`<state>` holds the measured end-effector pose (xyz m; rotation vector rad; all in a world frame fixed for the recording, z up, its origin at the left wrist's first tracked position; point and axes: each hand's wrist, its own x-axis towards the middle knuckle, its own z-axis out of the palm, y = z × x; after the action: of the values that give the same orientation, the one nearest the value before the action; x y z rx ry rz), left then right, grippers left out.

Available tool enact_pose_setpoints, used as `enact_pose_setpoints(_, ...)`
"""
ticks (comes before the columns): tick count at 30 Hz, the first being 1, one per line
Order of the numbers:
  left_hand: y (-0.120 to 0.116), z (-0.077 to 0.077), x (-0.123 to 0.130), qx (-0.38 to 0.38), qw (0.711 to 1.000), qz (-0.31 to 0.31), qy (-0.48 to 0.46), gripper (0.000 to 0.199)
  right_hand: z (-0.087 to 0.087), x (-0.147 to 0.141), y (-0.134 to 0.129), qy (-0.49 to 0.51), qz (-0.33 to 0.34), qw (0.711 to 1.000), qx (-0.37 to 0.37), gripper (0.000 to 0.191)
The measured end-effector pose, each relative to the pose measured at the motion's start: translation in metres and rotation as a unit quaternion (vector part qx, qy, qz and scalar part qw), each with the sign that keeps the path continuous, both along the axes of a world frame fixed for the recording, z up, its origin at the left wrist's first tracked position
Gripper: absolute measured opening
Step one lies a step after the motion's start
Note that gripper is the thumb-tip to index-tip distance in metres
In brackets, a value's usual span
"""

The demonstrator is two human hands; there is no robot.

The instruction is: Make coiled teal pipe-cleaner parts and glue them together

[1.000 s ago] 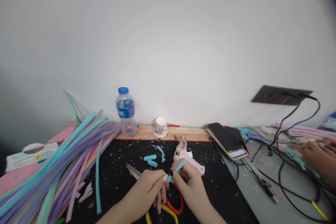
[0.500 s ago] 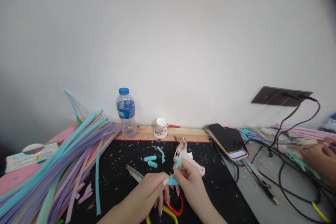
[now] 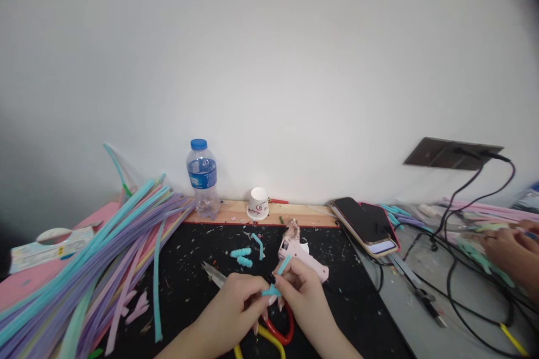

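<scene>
Turquoise strip pinched between two hands, just in front of the glue gun.
The strip lies between the fingers of both hands, its free end poking up beside the glue gun. The left hand has thumb and forefinger pressed together on its low, crosswise part; the right hand pinches it close by, fingers curled. Under them lie scissors with red and yellow handles. Left of the glue gun, two turquoise coils and a short cut piece rest on a black mat dotted with scraps. Behind and left of it stand a cup and a bottle, near a pale wall; farther left spreads a pastel bundle. To its right are phones, black cables and another person's hand.
</scene>
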<state>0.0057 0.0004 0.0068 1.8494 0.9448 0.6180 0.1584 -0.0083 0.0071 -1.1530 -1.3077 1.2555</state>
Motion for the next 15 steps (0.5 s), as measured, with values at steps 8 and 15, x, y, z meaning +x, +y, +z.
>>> enact_pose_setpoints(8, 0.0018, 0.0032, -0.0064, 0.143, 0.988, -0.019, 0.061, 0.027, -0.0033, 0.0016, 0.0059, 0.046, 0.015, 0.997, -0.063, 0.026)
enact_pose_setpoints(15, 0.001, 0.004, -0.0084, 0.163, 0.984, -0.019, 0.068, 0.024, -0.0026, 0.0028, 0.0071, 0.103, 0.037, 0.988, -0.106, 0.03)
